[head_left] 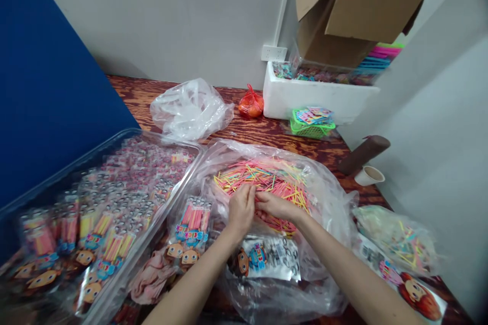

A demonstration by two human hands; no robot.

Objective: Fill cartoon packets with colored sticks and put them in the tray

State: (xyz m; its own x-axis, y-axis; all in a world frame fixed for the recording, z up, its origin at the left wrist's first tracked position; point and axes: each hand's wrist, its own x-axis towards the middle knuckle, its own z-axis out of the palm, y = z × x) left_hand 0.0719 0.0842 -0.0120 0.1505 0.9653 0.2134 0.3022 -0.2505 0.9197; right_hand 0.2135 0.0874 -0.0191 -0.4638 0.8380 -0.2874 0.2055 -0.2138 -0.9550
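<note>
In the head view I have both bare hands meeting over the middle of the counter point(249, 129), whose dark reddish top shows a streaky wood grain. The left hand point(241, 209) and right hand point(275, 206) are almost touching, their fingers drawn together and bent inward; I cannot tell whether anything is pinched between them. Right beneath lies a loose heap of thin straight sticks point(263, 172), pink, yellow and a few blue-green, spread within a crinkled, see-through plastic bag point(326, 203). Below my wrists, a glossy silver printed packet point(270, 259) rests flat on the film.

Along the counter's left side I make out a rigid clear tray point(171, 200) with a smooth rounded rim, filled with shiny stick packets point(114, 213). A filled packet point(195, 221) and a soft, crumpled pink cloth point(152, 277) lie between tray and bag.

Toward the back edge I see a puffy translucent bag point(192, 109), a knotted red bag point(251, 104) of round orange shapes, a white foam box point(316, 99) and a green lattice basket point(310, 131). By the right edge stand a paper cup point(369, 176) and a brown cylinder point(362, 155), tilted in my picture.
</note>
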